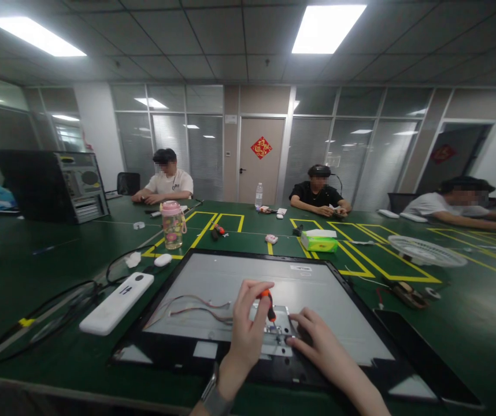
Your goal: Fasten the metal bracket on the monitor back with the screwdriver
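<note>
My left hand (250,323), with a watch on its wrist, is closed around the orange and black handle of a screwdriver (269,306). The screwdriver points down at a small metal bracket (281,348) on the back of a flat display panel (187,283). Beside the bracket's right edge rests my right hand (317,341); its thumb and fingers are apart, touching the bracket or the panel next to it. Thin wires with connectors (200,315) run across the panel to the left of my left hand. Whether the screwdriver's tip sits in a screw is too small to tell.
A white power bank (118,303) and black cables (48,312) lie left of the panel. Further back stand a pink-lidded bottle (172,225), a tissue pack (318,240) and a computer case (52,185). A dark flat panel (421,352) lies right. Several people sit around the table.
</note>
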{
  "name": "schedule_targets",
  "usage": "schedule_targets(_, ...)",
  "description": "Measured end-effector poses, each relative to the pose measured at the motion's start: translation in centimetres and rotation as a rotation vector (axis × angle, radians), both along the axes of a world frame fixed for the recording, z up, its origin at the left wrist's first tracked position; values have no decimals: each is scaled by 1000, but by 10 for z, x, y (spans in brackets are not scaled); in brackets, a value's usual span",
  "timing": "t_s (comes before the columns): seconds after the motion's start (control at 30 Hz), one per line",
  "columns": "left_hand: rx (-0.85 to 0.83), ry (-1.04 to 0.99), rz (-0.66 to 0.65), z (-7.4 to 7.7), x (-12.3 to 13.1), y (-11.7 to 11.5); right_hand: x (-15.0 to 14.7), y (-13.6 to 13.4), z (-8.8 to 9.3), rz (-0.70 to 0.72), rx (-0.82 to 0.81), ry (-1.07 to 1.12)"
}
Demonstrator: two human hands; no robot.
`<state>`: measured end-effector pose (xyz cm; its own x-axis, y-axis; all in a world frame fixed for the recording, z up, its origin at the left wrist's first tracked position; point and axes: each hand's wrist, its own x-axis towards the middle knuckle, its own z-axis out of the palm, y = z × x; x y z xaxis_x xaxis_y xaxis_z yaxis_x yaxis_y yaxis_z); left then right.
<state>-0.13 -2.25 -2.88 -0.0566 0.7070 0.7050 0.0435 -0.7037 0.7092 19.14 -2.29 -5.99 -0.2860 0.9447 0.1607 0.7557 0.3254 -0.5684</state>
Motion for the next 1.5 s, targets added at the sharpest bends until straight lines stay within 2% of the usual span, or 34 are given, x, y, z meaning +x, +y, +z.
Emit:
schedule_targets(0.2,-35,-19,9,-2,1,0,-1,-6,4,11,64,-14)
schedule_targets(0.37,40,-17,81,-7,0,2,-2,-6,3,14,70,-28)
schedule_targets(0.6,-131,-101,-58,-10,3,1,-1,-4,2,24,94,-35)
schedule_targets(0.8,11,30,104,-10,3,6,-1,-5,1,23,87,-21)
schedule_targets(0.97,-65,24,38,-12,3,2,-1,-5,1,18,79,-1)
schedule_targets(1.07,-89,-5,50,-14,5,3,-1,-4,0,12,74,5)
schedule_targets(1.27,80,60,261,-13,4,4,-1,-2,0,7,68,1)
schedule_targets(1.43,-53,-36,111,-13,6,-1,-1,-3,1,13,63,6)
schedule_targets(1.5,-83,-64,98,-14,7,0,-1,-3,2,14,60,8)
